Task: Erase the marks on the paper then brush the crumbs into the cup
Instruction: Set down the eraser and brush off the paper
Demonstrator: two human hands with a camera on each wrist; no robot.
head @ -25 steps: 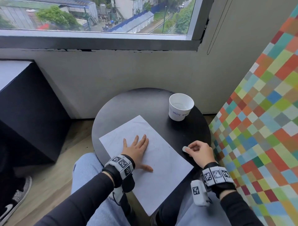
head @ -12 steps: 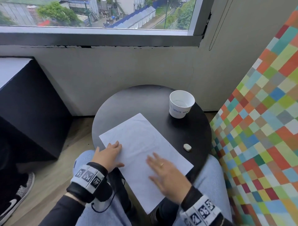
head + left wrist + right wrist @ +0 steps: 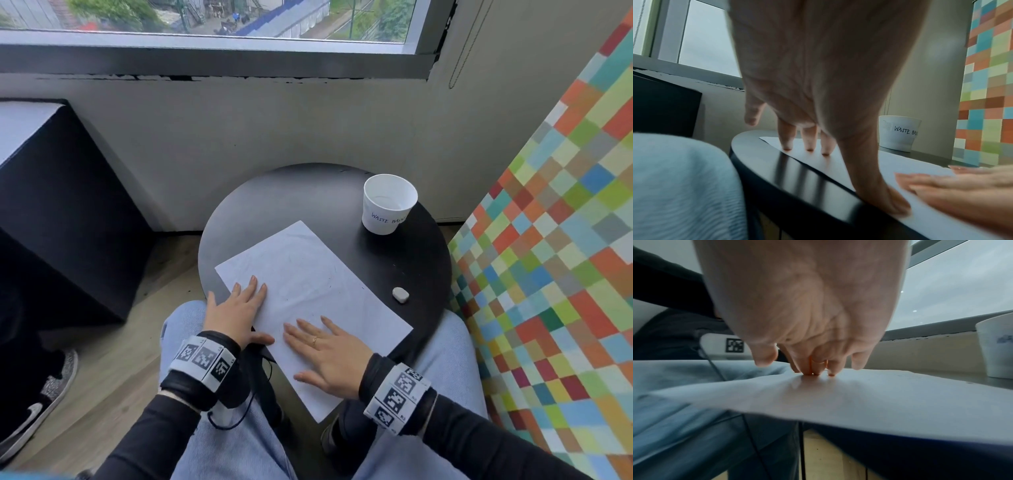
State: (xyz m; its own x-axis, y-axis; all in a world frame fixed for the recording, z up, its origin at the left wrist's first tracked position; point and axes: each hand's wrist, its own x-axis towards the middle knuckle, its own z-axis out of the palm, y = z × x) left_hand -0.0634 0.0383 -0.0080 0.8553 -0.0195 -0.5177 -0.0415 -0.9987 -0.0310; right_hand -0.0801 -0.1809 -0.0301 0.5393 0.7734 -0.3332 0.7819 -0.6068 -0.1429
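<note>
A white sheet of paper (image 3: 308,274) lies slantwise on the round black table (image 3: 308,195), its near corner hanging over the edge above my lap. My left hand (image 3: 239,308) lies flat on the paper's left edge, fingertips (image 3: 809,147) pressing the sheet. My right hand (image 3: 325,353) rests flat on the near part of the paper, fingertips (image 3: 818,371) touching it, a ring on one finger. The small white eraser (image 3: 400,294) lies loose on the table to the right of the paper. A white paper cup (image 3: 388,204) marked "WASTE BASKET" stands at the table's far right.
A multicoloured checkered panel (image 3: 548,257) rises close on the right of the table. A black box-like cabinet (image 3: 51,205) stands at the left. The wall under the window (image 3: 274,120) lies behind the table. A shoe (image 3: 34,404) sits on the wooden floor, lower left.
My right hand let go of the eraser on the table, then moved left onto the paper's near part. My left hand slid from the middle of the sheet to its left edge.
</note>
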